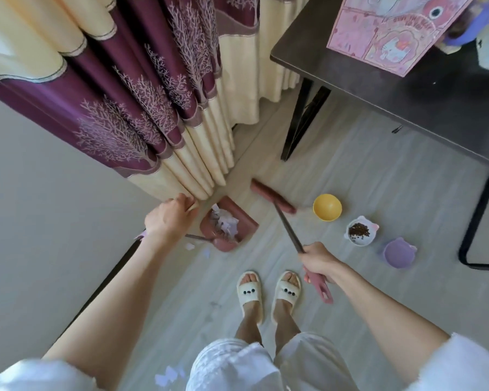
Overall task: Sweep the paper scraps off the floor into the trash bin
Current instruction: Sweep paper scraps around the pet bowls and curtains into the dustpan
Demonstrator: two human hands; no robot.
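Head view: right hand [318, 262] grips the broom [274, 197] handle, head on the floor near a yellow bowl [327, 207]. Left hand [171, 217], fingers curled, pinches the curtain [141, 108] hem. Dustpan [232, 221] holds paper scraps [223, 221]; loose scraps [191, 246] lie beside it.

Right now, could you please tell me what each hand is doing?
Left hand: fingers curled, apparently gripping the pink plastic dustpan's thin handle, though the grip is hidden.
Right hand: gripping the pink broom's long dark handle.
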